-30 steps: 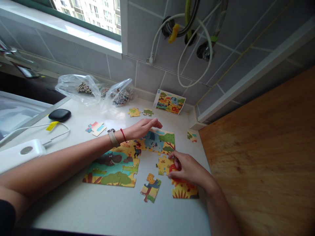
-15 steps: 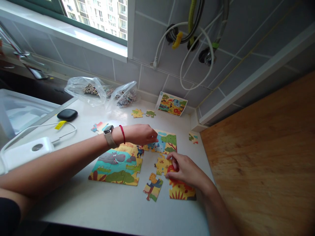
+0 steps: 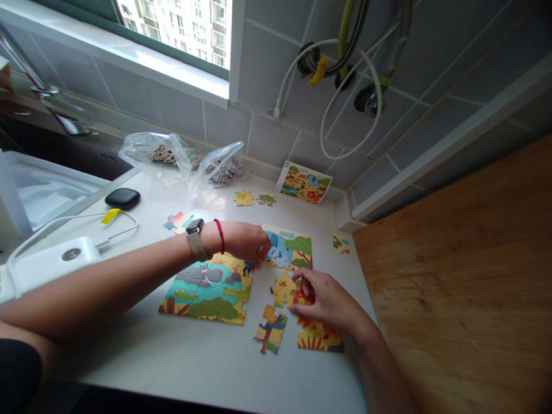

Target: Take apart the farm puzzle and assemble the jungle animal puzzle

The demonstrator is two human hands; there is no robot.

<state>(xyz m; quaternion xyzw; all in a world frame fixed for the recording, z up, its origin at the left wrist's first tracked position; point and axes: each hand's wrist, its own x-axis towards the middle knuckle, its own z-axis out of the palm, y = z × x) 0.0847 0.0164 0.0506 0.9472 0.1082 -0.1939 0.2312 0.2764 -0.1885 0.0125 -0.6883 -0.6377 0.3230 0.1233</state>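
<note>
My left hand (image 3: 250, 244), with a watch and a red cord on its wrist, reaches over the jigsaw with curled fingers pointing down. Its fingertips are at the gap between the hippo section (image 3: 207, 293) and the elephant section (image 3: 287, 247); anything between them is hidden. My right hand (image 3: 323, 296) lies over the lion section (image 3: 319, 336), thumb and forefinger apart around its left edge. Beside those fingertips is a yellow puzzle piece (image 3: 282, 289). Joined loose pieces with a tree trunk (image 3: 271, 330) lie below it.
More loose pieces lie behind (image 3: 244, 198) and at the right (image 3: 341, 243). The picture card (image 3: 304, 183) leans on the wall. Two plastic bags of pieces (image 3: 155, 158), a black case (image 3: 123, 198) and a white corded device (image 3: 56, 261) stand left. A wooden board (image 3: 452, 276) borders the right.
My left hand has drawn back slightly left and down from the elephant section, uncovering more of it. My right hand has stayed over the lion section. The view has shifted slightly.
</note>
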